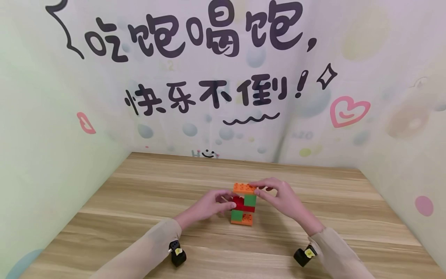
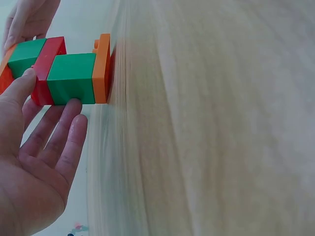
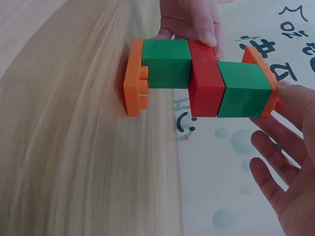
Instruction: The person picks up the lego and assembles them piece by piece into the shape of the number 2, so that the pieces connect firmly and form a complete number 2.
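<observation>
A stack of toy building blocks stands upright on the table. From the bottom it has an orange plate point(image 3: 132, 88), a green block point(image 2: 74, 76), a red brick point(image 3: 206, 93), a second green block point(image 1: 249, 200) and an orange top plate point(image 1: 241, 188). The green blocks sit at opposite ends, so the stack steps sideways. My left hand point(image 1: 209, 203) pinches the red brick, thumb on its near side, other fingers spread beside the lower green block. At the right end of the top plate, my right hand point(image 1: 280, 195) grips its edge between thumb and fingers.
The wood-grain table point(image 1: 146, 193) is bounded by a printed back wall point(image 1: 209, 135) and pale side walls. Black wrist cameras sit at both cuffs, the left camera point(image 1: 177, 254) and the right camera point(image 1: 304, 255) low over the table.
</observation>
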### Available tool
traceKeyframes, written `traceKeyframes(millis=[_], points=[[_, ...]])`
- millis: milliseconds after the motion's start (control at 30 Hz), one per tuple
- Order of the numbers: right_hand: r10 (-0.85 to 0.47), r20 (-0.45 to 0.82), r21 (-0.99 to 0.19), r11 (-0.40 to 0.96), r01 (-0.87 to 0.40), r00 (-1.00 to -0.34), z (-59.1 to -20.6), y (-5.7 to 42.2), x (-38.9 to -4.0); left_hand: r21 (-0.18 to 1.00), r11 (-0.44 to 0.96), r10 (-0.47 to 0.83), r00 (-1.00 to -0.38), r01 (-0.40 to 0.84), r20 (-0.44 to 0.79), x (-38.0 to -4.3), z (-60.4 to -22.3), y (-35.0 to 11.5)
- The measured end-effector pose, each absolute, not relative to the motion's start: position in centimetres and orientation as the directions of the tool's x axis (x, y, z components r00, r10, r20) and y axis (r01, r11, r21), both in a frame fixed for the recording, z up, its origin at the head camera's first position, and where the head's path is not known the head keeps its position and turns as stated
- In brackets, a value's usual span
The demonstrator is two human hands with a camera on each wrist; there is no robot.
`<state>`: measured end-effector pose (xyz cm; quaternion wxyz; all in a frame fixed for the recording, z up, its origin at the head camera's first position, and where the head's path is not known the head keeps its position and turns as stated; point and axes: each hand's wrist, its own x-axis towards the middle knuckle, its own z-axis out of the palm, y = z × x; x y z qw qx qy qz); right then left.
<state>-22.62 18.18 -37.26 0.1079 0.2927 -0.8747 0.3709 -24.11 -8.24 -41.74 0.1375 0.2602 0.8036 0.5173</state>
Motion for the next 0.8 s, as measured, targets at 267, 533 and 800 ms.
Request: traceKeyframes(millis=[267,533,800], points=[[-0.381,0.477,-0.567,0.556,-0.608,-0.792,-37.9,18.1,-23.2,0.887,0.345,0.550,-0.832,0.306,0.074,-24.6,-41.7,-7.7],[-0.452,0.465,-0.497,0.578,-0.647,-0.761,-38.9,18.9,-23.3,0.895,0.343,0.530,-0.846,0.286,0.067,-24.7,-41.3,-7.3],[-0.483,0.454,-0.411,0.632,-0.657,-0.749,-39.9,18.7,-23.2,0.902,0.338,0.519,-0.853,0.267,0.057,-25.0,-41.5,-7.2]])
